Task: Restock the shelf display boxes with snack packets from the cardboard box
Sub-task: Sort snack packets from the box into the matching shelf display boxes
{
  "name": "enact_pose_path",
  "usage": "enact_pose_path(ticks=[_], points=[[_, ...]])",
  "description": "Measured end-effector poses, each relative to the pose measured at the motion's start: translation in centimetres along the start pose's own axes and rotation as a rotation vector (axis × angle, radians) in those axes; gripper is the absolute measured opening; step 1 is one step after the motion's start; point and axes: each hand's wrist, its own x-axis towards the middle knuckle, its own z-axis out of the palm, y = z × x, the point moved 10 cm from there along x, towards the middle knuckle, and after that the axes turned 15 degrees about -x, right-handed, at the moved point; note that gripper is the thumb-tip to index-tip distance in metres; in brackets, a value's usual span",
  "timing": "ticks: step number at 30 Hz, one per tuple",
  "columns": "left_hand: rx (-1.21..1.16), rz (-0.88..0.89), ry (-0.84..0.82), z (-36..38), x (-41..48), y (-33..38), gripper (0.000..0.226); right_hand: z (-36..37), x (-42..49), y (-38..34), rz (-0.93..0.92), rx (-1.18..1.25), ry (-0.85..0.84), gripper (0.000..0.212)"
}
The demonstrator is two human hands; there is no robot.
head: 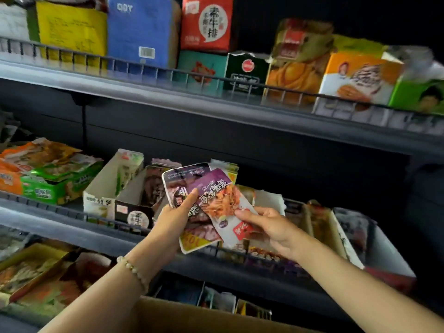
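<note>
Cardboard box (192,318) cut off below | left hand (173,219) grips packet stack (177,186) | right hand (271,227) pinches purple packet (223,203) | labels blurred

My left hand (173,219) grips a dark packet (175,182) in front of the front edge of the middle shelf (72,233), a purple packet (216,197) overlapping it. My right hand (272,228) pinches the purple packet's lower end. The cardboard box (192,317) shows below my arms.
</note>
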Motion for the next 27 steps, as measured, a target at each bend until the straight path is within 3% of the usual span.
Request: enact_pose_path(ticks=[2, 7, 12, 20, 23, 27], points=[[-0.019, -0.059, -0.068, 2.8, -0.7, -2.1, 0.032, -2.8, -1.4, 1.5, 0.024, 0.075, 0.036, 0.02], [0.059, -0.165, -0.192, 9.0, -2.1, -7.9, 0.032, -9.8, -3.9, 4.8, 0.03, 0.331, 0.191, 0.032], [0.175, -0.188, -0.218, 13.4, -2.7, -11.8, 0.047, -15.8, -7.3, 6.8, 0.02, 0.192, 0.277, 0.032], [0.286, -0.172, -0.26, 17.0, -1.7, -13.5, 0.016, -31.2, -13.6, 4.9, -0.057, -0.104, 0.686, 0.02], [0.321, -0.143, -0.246, 16.7, -1.6, -13.2, 0.018, -31.5, -13.3, 4.4, -0.073, -0.205, 0.634, 0.018], [0.375, -0.064, -0.157, 13.1, -0.7, -10.5, 0.018, -26.7, -9.9, 3.7, -0.091, -0.274, 0.517, 0.017]])
